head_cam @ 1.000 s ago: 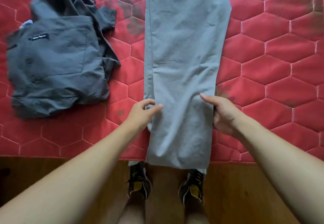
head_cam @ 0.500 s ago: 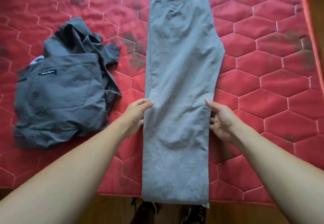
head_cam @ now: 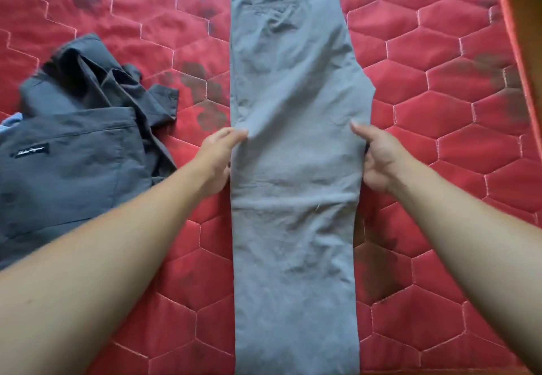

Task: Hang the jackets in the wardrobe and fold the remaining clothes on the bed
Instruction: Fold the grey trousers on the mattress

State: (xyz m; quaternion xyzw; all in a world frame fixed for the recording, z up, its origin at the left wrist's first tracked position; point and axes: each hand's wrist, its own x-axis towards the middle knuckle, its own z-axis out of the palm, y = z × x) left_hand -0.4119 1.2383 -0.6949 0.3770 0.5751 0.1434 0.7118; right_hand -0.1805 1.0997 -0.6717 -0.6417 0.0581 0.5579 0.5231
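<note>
Light grey trousers (head_cam: 293, 169) lie flat and lengthwise on the red quilted bed (head_cam: 440, 110), legs folded one over the other, waistband at the far end. My left hand (head_cam: 218, 157) pinches the trousers' left edge about mid-length, thumb on top and fingers under the cloth. On the opposite edge, at the same height, my right hand (head_cam: 378, 160) grips the cloth with its thumb on top and fingers curled beneath.
A crumpled dark grey garment (head_cam: 76, 151) with a small black label lies on the bed to the left, a bit of light blue cloth (head_cam: 11, 121) showing beside it. The bed's right edge (head_cam: 516, 52) runs along the far right.
Both hands have slid up the trousers' edges, away from the hem. The view has moved forward over the bed, so the floor and my shoes are out of sight.
</note>
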